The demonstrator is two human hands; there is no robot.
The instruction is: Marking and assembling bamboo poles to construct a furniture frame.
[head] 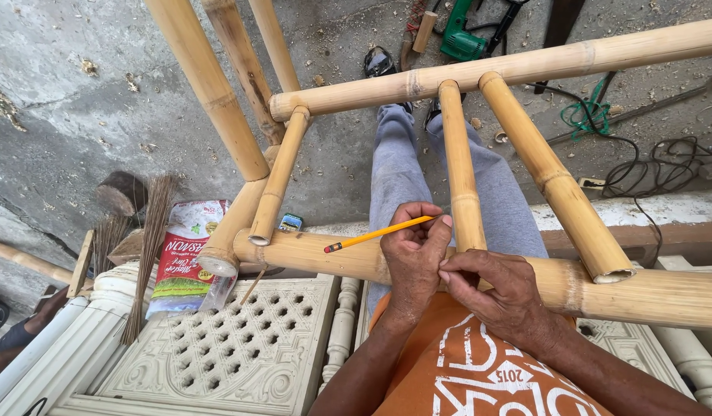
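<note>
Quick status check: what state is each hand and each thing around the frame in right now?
left hand: holds the pencil, rests on the bamboo frame
right hand: empty, fingertips on the frame
pencil: lifted, tip pointing left
bamboo frame: assembled, lying across the lap
drill: lying on the floor

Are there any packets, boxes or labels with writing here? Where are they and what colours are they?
Plastic bag: lies at the left on the pale carved slab, beside a bundle of brown broom sticks; flat, red and white with a green patch.
Small box: stands behind the bamboo pole, near the joint; little, blue and green with yellow.
No signs or screens in view.
</note>
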